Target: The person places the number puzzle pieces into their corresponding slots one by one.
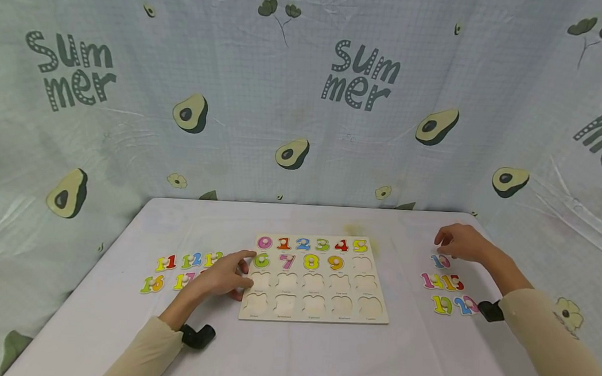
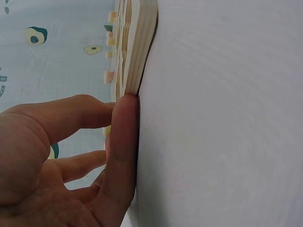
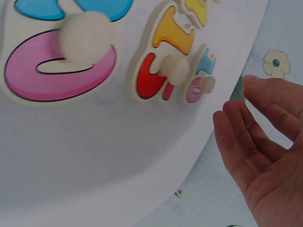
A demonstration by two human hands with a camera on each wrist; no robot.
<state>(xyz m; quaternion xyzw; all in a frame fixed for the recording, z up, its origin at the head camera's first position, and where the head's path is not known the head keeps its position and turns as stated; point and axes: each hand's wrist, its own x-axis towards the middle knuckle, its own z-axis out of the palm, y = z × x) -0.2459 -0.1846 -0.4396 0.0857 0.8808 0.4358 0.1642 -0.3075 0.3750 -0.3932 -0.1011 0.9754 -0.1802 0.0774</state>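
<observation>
A wooden number puzzle board [image 1: 313,324] lies flat on the table with knobbed pieces 0 to 9 in its upper recesses. My left hand [image 1: 225,274] touches the board's left side, the index finger near the green 6 [image 1: 262,260]. In the left wrist view, fingertips [image 2: 127,101] meet the board's edge [image 2: 141,42]. Off to the right, my right hand [image 1: 464,243] is just above the blue and pink number 10 piece [image 1: 440,261]. Its fingers [image 3: 232,142] are loosely bent, holding nothing, with a gap between thumb and fingers beside the 10's knob [image 3: 208,84].
Right of the board lie the 14 [image 1: 432,281], 15 [image 1: 452,283], 19 [image 1: 442,305] and 20 [image 1: 466,305] pieces. Several more, such as the 11 [image 1: 166,262] and 16 [image 1: 152,285], lie left, some partly behind my left hand. A patterned cloth [image 1: 229,172] hangs behind the table.
</observation>
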